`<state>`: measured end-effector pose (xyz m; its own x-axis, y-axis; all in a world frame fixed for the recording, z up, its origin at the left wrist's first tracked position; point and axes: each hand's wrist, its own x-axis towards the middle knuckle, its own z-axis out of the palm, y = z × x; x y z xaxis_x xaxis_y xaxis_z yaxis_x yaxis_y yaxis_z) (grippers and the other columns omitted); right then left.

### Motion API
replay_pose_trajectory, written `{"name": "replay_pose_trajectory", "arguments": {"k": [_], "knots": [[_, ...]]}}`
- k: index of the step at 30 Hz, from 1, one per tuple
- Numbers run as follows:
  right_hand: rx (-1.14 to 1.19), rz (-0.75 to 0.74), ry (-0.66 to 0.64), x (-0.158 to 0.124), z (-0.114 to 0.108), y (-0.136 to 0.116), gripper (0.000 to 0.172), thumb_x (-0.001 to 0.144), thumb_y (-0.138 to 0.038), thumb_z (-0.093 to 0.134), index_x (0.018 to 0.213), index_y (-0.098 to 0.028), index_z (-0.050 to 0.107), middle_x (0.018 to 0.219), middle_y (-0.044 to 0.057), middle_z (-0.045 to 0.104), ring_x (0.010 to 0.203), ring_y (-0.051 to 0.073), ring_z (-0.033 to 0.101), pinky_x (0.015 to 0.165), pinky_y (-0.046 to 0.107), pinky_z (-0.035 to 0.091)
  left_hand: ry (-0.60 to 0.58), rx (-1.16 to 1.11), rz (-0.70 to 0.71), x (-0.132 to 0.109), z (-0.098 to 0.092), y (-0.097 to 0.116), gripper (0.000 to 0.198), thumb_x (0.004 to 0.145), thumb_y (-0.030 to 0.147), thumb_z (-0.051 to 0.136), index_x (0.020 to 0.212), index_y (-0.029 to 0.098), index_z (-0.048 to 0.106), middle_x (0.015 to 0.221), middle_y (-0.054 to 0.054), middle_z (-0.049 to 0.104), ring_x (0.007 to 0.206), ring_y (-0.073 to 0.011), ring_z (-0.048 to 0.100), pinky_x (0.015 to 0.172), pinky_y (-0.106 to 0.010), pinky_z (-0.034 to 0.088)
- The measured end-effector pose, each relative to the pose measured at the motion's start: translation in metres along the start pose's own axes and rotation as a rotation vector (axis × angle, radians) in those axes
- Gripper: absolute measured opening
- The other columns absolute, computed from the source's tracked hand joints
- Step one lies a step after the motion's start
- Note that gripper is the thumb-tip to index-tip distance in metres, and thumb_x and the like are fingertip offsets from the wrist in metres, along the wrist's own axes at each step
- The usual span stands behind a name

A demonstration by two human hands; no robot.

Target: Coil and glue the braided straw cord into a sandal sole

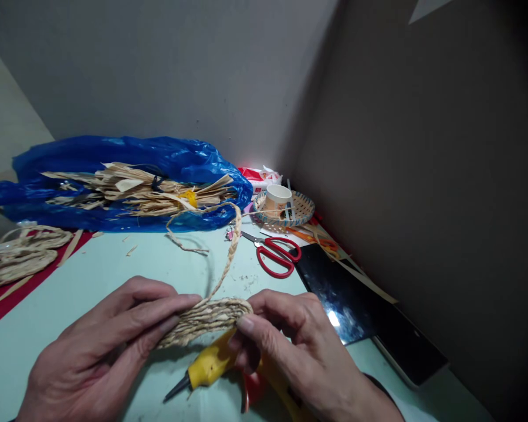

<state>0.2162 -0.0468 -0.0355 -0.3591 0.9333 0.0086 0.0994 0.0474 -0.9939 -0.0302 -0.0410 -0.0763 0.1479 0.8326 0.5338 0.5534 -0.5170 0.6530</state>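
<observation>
1. Braided fibre piece [206, 319]: held between both hands, low in the view and near its middle, over the pale green tabletop [110, 261]. Rows of twisted strand lie packed side by side.
2. Long axis: runs left to right, tilted somewhat, left end lower and nearer the wearer, right end higher. Strand rows follow that axis; the right end shows a rounded turn. Left end partly covered by fingers.
3. Loose braid tail [232, 252]: leaves the upper edge beside the left fingertips, climbs away from the wearer, leans right, then bends over to the left at the top.
4. Left hand [103, 346]: closed on the left part of the piece, fingers stretched along the top, thumb beneath them, both pointing right.
5. Right hand [294, 343]: thumb and forefinger pinch the rounded right end. Lower fingers partly hidden; cannot tell whether they also grip the tool below.
6. Yellow glue gun [211, 360]: below the piece, partly behind the right hand; dark nozzle points lower left.
7. Red-handled scissors [275, 253]: on the tabletop beyond the right hand, blades toward upper left.
8. Farther back: blue plastic bag [136, 146] with dry strips [114, 180] on it; paper cup [276, 204] in a round woven basket [305, 208].
</observation>
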Motion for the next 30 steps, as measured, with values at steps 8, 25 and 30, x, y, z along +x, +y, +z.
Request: {"name": "replay_pose_trajectory", "arguments": {"k": [8,25,30], "knots": [[-0.065,-0.011,-0.014,-0.0027,-0.0007,-0.0003,0.035,0.101,-0.042,0.056,0.079,-0.017,0.067,0.066,0.004,0.072,0.053,0.014,0.069,0.053,0.020,0.050,-0.118,-0.032,0.045,0.0043,-0.0017,-0.0049,0.041,0.099,0.018,0.056,0.122,0.048,0.072,0.109,0.006,0.066,0.093,-0.0122,0.068,0.081,-0.018,0.053],[-0.185,-0.053,0.008,-0.0023,-0.0016,0.0002,0.036,0.101,-0.039,0.053,0.076,-0.018,0.066,0.063,0.002,0.070,0.054,0.014,0.066,0.054,0.023,0.045,-0.169,-0.035,0.075,0.0040,-0.0015,-0.0023,0.034,0.100,0.021,0.053,0.121,0.043,0.068,0.106,0.004,0.065,0.094,-0.0135,0.068,0.080,-0.020,0.053],[-0.178,-0.057,0.006,-0.0044,-0.0018,-0.0007,0.033,0.102,-0.036,0.054,0.077,-0.018,0.066,0.065,0.002,0.070,0.057,0.012,0.066,0.058,0.021,0.048,-0.130,-0.077,0.075,0.0057,0.0028,0.0010,0.036,0.099,0.020,0.055,0.120,0.044,0.071,0.103,0.004,0.067,0.090,-0.0134,0.068,0.077,-0.019,0.054]]}}
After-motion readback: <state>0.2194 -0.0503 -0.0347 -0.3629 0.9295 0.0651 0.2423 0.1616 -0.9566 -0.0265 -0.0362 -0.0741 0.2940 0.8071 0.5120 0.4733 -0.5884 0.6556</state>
